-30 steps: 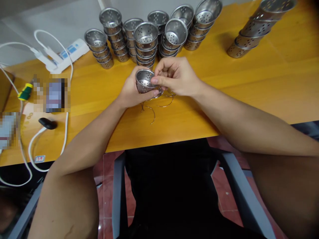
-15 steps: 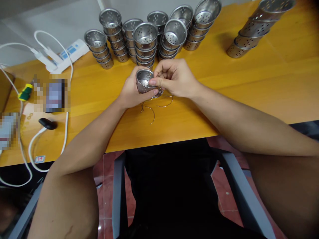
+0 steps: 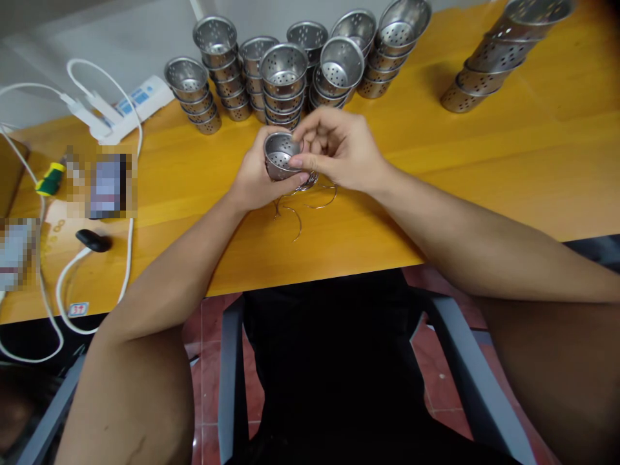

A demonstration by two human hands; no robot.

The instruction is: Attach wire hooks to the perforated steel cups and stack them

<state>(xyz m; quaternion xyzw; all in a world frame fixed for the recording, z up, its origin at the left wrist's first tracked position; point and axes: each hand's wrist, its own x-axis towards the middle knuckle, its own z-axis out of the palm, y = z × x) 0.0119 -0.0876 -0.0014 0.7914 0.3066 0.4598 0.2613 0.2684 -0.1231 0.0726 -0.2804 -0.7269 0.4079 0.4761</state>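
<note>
A small perforated metal cup [image 3: 281, 155], its mouth tilted up toward me, is above the table near its middle. Wrapped around the cup's left side and underside is my left hand [image 3: 256, 174], its thumb along the lower front. My right hand [image 3: 339, 152] grips the cup's right rim: the thumb lies over the edge and the index fingertip touches the far rim. Its other fingers curl behind, and whatever is between them is hidden. Beneath the hands lie thin curved metal wires [image 3: 296, 223] in a loose bunch, partly covered by the cup and fingers.
Stacks of similar perforated cups [image 3: 284, 71] line the back of the yellow table [image 3: 484, 168]. A leaning stack [image 3: 489, 68] stands at the far right. On the left are a white power strip [image 3: 138, 106], cables, a black oval object [image 3: 93, 240] and a green-yellow object [image 3: 50, 179].
My right index finger has stretched from a curled position to the cup's far rim. The cup has tipped very slightly; my left hand keeps its hold.
</note>
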